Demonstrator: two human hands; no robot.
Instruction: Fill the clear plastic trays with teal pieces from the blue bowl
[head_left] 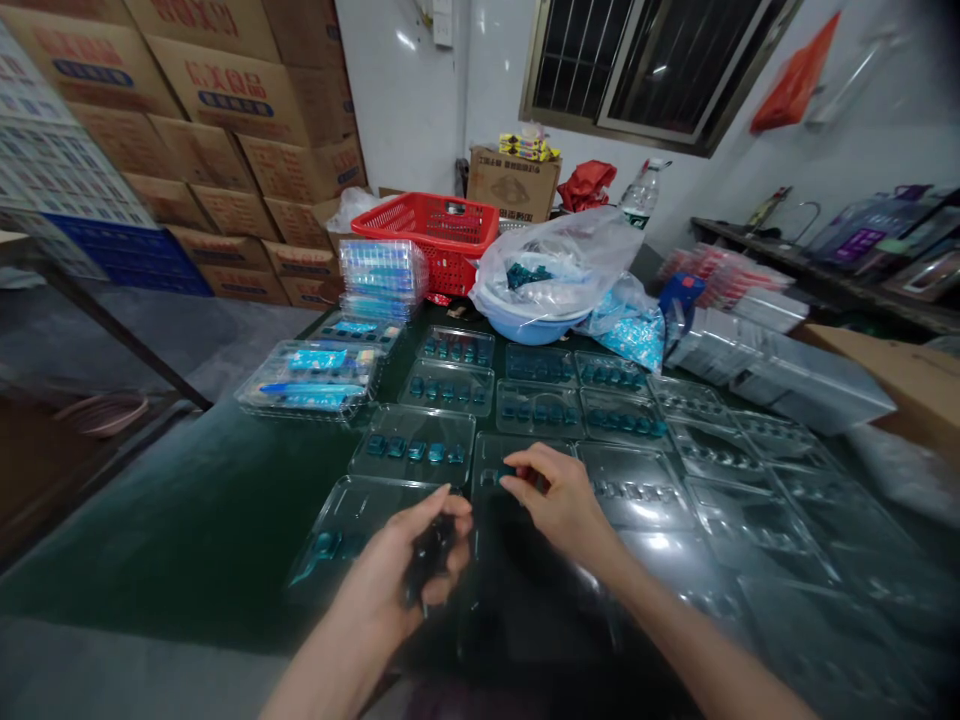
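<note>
Head view. Rows of clear blister trays point(540, 410) across a dark green table point(187, 520). Behind them a red basket point(427, 230), a bagged blue basin point(532, 328) and stacked cardboard boxes point(225, 90). Nearest: left hand point(416, 570) curled shut around dark small parts point(429, 555), blurred; right hand point(559, 500) palm-down, fingertips pinched on a teal piece point(510, 472) over the nearest tray point(487, 452). Forearms cut off below.

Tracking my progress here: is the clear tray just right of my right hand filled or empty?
Empty: the clear tray beside your right hand shows only bare moulded slots, no teal pieces like the tray farther back holds.
</note>
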